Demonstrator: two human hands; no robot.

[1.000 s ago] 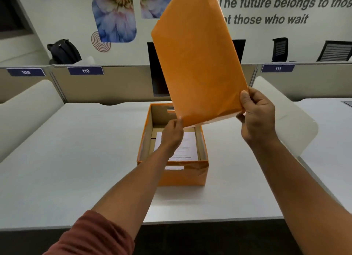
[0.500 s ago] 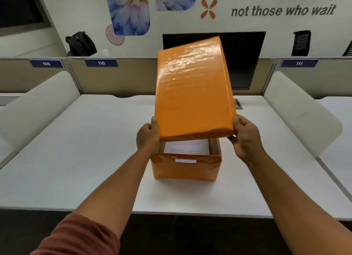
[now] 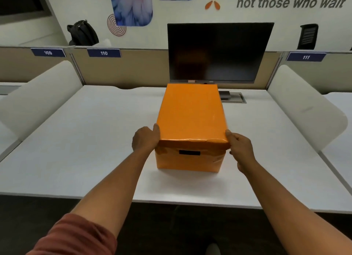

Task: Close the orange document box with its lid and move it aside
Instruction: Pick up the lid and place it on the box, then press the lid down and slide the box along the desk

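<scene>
Lid point(image 3: 191, 113) sits on orange document box point(image 3: 187, 160), seemingly seated | left hand point(image 3: 145, 139) and right hand point(image 3: 241, 149) fingers grasping lid's near corners | left to do: shifting it aside on table point(image 3: 85, 140)

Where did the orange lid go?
In the head view, the lid sits on top of the orange box mid-desk, in front of the monitor, held between the left hand and right hand.

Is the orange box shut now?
Shut: the lid covers the orange box, its rim overlapping the front wall. Both hands grip its near corners.
</scene>
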